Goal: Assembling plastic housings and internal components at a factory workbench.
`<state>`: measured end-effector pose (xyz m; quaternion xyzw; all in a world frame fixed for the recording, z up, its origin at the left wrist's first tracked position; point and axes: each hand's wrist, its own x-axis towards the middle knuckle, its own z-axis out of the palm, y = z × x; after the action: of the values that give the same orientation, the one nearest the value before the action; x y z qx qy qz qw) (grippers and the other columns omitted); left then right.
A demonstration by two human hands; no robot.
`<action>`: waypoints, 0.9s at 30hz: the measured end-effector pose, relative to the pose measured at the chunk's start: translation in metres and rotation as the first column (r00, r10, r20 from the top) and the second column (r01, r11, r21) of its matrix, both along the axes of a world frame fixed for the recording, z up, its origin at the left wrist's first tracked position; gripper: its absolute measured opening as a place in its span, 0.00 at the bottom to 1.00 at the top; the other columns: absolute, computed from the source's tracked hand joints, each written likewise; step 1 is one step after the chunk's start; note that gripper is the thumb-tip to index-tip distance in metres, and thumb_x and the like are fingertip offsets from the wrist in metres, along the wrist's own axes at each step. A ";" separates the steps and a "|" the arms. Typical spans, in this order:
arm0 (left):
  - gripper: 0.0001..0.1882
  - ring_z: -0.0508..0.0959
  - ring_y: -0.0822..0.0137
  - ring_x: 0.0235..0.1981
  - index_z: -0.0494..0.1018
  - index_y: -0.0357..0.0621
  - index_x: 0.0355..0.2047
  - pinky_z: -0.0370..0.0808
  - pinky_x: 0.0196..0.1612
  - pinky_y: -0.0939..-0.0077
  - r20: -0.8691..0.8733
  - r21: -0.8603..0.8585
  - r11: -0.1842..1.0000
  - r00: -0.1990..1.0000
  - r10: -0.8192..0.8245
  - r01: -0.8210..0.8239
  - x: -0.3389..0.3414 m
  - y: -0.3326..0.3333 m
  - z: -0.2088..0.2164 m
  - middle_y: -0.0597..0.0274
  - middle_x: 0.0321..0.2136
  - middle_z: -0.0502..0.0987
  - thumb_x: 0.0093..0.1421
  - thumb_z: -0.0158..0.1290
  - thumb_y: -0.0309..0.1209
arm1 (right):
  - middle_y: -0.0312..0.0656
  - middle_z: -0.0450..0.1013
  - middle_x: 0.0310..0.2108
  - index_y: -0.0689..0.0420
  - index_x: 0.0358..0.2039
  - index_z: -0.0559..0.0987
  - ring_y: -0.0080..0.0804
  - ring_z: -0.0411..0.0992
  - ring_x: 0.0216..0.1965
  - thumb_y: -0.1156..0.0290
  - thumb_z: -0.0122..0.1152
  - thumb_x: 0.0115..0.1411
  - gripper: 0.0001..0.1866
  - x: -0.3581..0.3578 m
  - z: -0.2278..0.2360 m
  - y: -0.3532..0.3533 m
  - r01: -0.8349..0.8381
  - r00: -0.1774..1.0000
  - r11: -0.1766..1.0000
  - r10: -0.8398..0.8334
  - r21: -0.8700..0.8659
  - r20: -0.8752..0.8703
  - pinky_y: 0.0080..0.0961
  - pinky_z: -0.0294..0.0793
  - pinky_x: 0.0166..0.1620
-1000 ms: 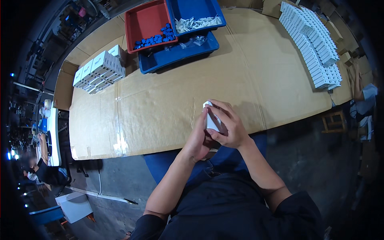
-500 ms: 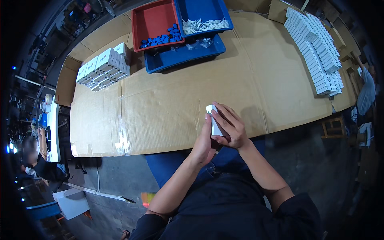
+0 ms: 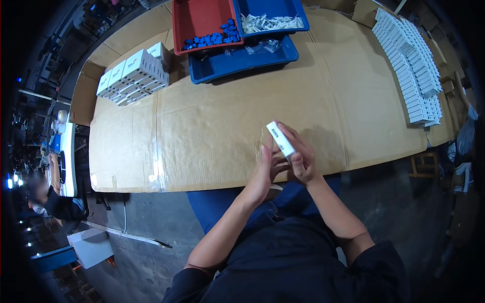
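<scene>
A small white box (image 3: pixel 280 138) with dark print on its narrow side is held above the front of the cardboard-covered table. My right hand (image 3: pixel 305 160) grips it, with the thumb at its near end and the fingers behind it. Close by on the left is my left hand (image 3: pixel 258 179), its thumb raised and apart from the fingers, nothing seen in its grasp. Those fingers reach under the box's near end; whether they touch it or the right hand is hidden.
At the back, a red tray (image 3: pixel 202 20) holds blue pieces and a blue tray (image 3: pixel 273 8) holds white pieces. A second blue tray (image 3: pixel 217 70) with clear plastic sits before them. White boxes are stacked left (image 3: pixel 132 76) and right (image 3: pixel 404 60). A person (image 3: pixel 55 202) sits far left.
The box has turned in my right hand and now shows its printed narrow side. My left hand has come away from its side. The view has shifted slightly.
</scene>
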<state>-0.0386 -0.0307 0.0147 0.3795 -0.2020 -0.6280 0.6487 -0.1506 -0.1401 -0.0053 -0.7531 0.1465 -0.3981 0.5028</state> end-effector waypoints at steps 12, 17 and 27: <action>0.40 0.59 0.55 0.73 0.34 0.37 0.78 0.57 0.72 0.63 0.545 -0.098 0.975 0.809 0.220 -0.198 0.001 0.012 0.004 0.45 0.76 0.48 0.75 0.44 0.34 | 0.58 0.66 0.67 0.66 0.62 0.74 0.49 0.63 0.70 0.48 0.44 0.77 0.32 0.016 0.026 0.015 -0.085 0.992 0.979 0.067 0.186 0.104 0.43 0.58 0.72; 0.35 0.44 0.54 0.79 0.35 0.36 0.77 0.46 0.76 0.63 0.564 -0.116 0.976 0.797 0.216 -0.182 -0.004 0.017 -0.016 0.47 0.78 0.40 0.78 0.36 0.33 | 0.57 0.71 0.63 0.65 0.61 0.73 0.48 0.67 0.68 0.52 0.48 0.76 0.28 0.018 0.028 0.025 -0.189 0.980 0.948 0.165 0.257 0.112 0.45 0.58 0.72; 0.34 0.78 0.65 0.51 0.61 0.35 0.66 0.77 0.55 0.70 0.334 0.130 0.971 0.931 0.148 -0.201 -0.008 0.032 -0.001 0.55 0.50 0.75 0.79 0.29 0.54 | 0.59 0.67 0.66 0.70 0.66 0.67 0.50 0.66 0.68 0.46 0.44 0.75 0.37 0.018 0.027 0.045 -0.062 0.998 0.998 0.062 0.011 0.011 0.42 0.59 0.71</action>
<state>-0.0461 0.0016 0.0133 0.5447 -0.2190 -0.5116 0.6274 -0.1329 -0.0953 0.0216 -0.7523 0.1228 -0.3856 0.5199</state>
